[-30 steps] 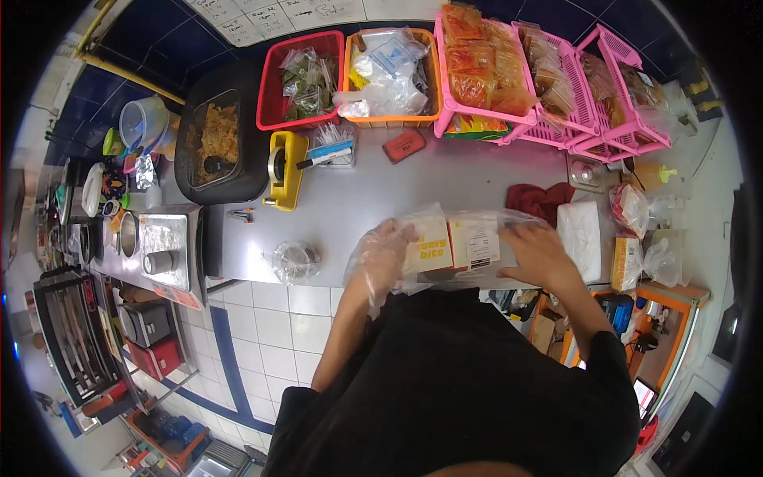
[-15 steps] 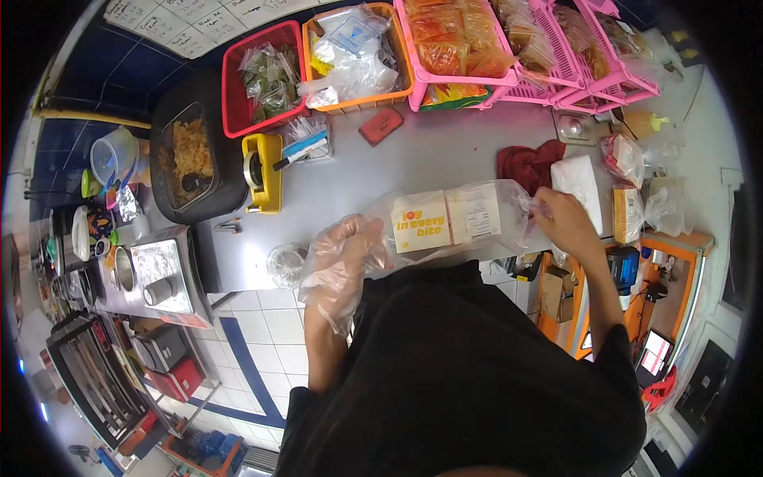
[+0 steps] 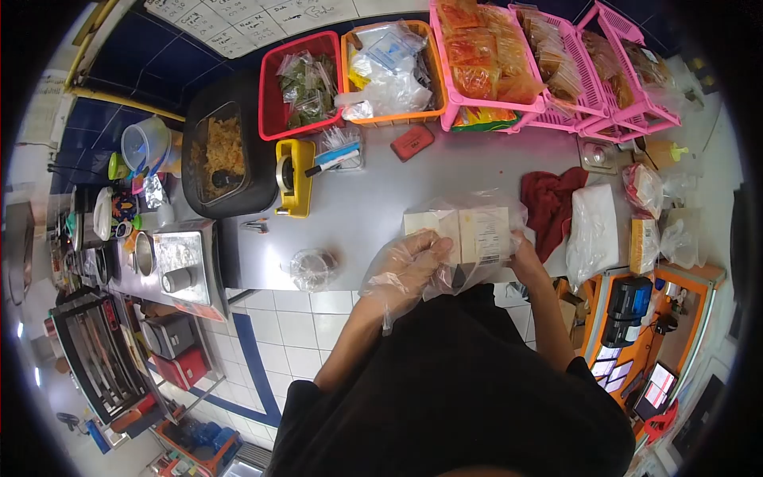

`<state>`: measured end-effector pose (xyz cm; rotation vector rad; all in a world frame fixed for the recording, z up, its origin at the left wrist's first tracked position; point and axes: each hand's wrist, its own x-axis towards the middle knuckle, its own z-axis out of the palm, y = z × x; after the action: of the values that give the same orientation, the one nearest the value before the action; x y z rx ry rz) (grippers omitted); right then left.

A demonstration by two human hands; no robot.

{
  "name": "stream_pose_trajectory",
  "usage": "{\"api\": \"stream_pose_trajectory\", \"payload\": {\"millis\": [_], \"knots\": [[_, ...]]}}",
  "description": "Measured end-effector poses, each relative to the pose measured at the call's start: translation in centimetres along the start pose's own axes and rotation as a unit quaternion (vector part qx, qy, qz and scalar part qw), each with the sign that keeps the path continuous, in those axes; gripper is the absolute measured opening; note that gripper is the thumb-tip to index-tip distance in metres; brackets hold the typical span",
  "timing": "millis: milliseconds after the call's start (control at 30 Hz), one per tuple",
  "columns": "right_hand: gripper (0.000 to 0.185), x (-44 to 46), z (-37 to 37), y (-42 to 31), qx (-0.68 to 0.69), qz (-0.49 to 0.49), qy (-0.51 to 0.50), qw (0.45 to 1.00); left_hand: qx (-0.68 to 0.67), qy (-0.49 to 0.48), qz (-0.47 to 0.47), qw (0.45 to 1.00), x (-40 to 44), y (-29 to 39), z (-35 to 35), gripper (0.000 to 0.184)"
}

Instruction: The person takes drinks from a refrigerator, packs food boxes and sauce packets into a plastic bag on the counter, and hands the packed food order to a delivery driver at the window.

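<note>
A cardboard food box (image 3: 484, 224) in a clear plastic bag (image 3: 455, 199) is held at the counter's front edge, with a printed label on its right part. My left hand (image 3: 415, 258), in a loose clear plastic glove, is closed around the box's left end and lower side. At the right end, my bare right hand (image 3: 524, 262) is closed on the plastic bag; its fingertips are partly hidden. A dark red cloth (image 3: 548, 208) and a white plastic-wrapped pack (image 3: 593, 226) lie right of my right hand.
Behind stand a red basket (image 3: 267, 87), an orange basket (image 3: 435, 99) and pink racks (image 3: 497, 94) of bagged food. A yellow tape dispenser (image 3: 298, 187) and a rice container (image 3: 221, 163) are left. A crumpled clear plastic item (image 3: 313, 269) lies near the front edge.
My right hand has come down and inward toward the box, and the stretched bag end has bunched up. My left hand has shifted right, further over the box. The camera view has shifted.
</note>
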<state>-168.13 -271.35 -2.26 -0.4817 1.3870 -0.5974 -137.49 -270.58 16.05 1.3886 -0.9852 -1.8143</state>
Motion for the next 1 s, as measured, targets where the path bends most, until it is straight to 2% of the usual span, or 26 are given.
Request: {"api": "stream_pose_trajectory", "payload": {"millis": [67,133,167,200,267,300,333,367,400,433,500,533,567,633,700,767,833,867,933,967,1000], "knots": [[0.054,-0.4,0.1,-0.9,-0.034,0.002,-0.003,0.999,-0.013,0.003,-0.007,1.0,-0.1,0.6,-0.2,0.041],[0.049,-0.6,-0.8,-1.5,-0.214,-0.007,0.064,0.975,-0.007,0.009,-0.049,0.999,-0.6,1.6,-0.9,0.037],[0.049,-0.5,-2.4,-2.3,-0.215,-0.011,0.062,0.975,-0.007,0.011,-0.045,0.999,-0.9,2.2,-1.5,0.037],[0.044,-0.5,-4.9,-3.4,-0.453,-0.181,0.085,0.869,-0.034,0.059,-0.016,0.998,-1.5,2.8,-2.2,0.034],[0.035,-5.4,-2.8,-8.7,-0.48,-0.284,0.106,0.823,-0.068,0.155,0.023,0.985,-2.8,4.0,-3.4,0.03],[0.03,-10.2,0.9,-13.8,-0.29,-0.224,0.107,0.924,-0.067,0.153,0.022,0.986,-3.0,4.1,-3.7,0.03],[0.03,-11.9,1.8,-15.8,-0.289,-0.224,0.108,0.924,-0.036,0.176,0.057,0.982,-3.1,4.2,-4.0,0.03],[0.027,-13.0,2.5,-17.3,-0.328,-0.255,0.085,0.905,-0.004,0.199,0.093,0.976,-3.2,4.3,-4.3,0.03],[0.024,-13.6,3.2,-18.5,-0.366,-0.288,0.061,0.883,-0.054,0.184,0.085,0.978,-3.3,4.0,-4.5,0.029],[0.024,-13.9,4.0,-19.7,-0.366,-0.292,0.06,0.882,-0.053,0.186,0.089,0.977,-3.3,3.9,-4.9,0.029],[0.025,-13.9,5.5,-22.1,-0.488,-0.255,0.041,0.834,-0.064,0.198,0.085,0.974,-3.2,3.7,-5.8,0.028],[0.023,-13.5,6.3,-23.4,-0.593,-0.249,0.036,0.765,-0.052,0.201,0.081,0.975,-3.1,3.3,-6.1,0.027],[0.023,-13.1,7.7,-24.6,-0.594,-0.255,0.037,0.763,-0.053,0.202,0.087,0.974,-3.3,3.3,-6.2,0.027],[0.024,-11.9,12.1,-27.0,-0.51,-0.338,-0.011,0.791,-0.016,0.15,0.012,0.988,-3.8,3.2,-6.3,0.026],[0.034,-6.6,16.7,-27.7,-0.397,-0.46,-0.075,0.791,0.028,0.118,-0.001,0.993,-3.9,3.4,-6.5,0.026],[0.042,0.0,21.7,-28.7,-0.473,-0.451,-0.085,0.752,0.073,0.089,-0.016,0.993,-3.8,3.2,-6.6,0.025],[0.041,8.5,26.1,-27.8,-0.562,-0.528,-0.051,0.634,0.067,0.049,-0.033,0.996,-3.2,2.9,-6.7,0.023],[0.041,11.3,27.9,-27.9,-0.562,-0.531,-0.054,0.631,0.069,0.042,0.007,0.997,-2.9,3.0,-6.7,0.034],[0.033,14.5,31.2,-28.4,-0.715,-0.482,-0.109,0.495,0.04,0.041,0.006,0.998,-2.5,3.0,-6.9,0.035],[0.033,15.7,31.7,-28.1,-0.717,-0.482,-0.116,0.49,0.014,0.033,0.002,0.999,-2.3,3.0,-7.3,0.035],[0.037,16.2,32.0,-28.0,-0.75,-0.431,-0.129,0.485,0.02,0.032,0.024,0.999,-2.0,2.8,-7.7,0.037]]}}
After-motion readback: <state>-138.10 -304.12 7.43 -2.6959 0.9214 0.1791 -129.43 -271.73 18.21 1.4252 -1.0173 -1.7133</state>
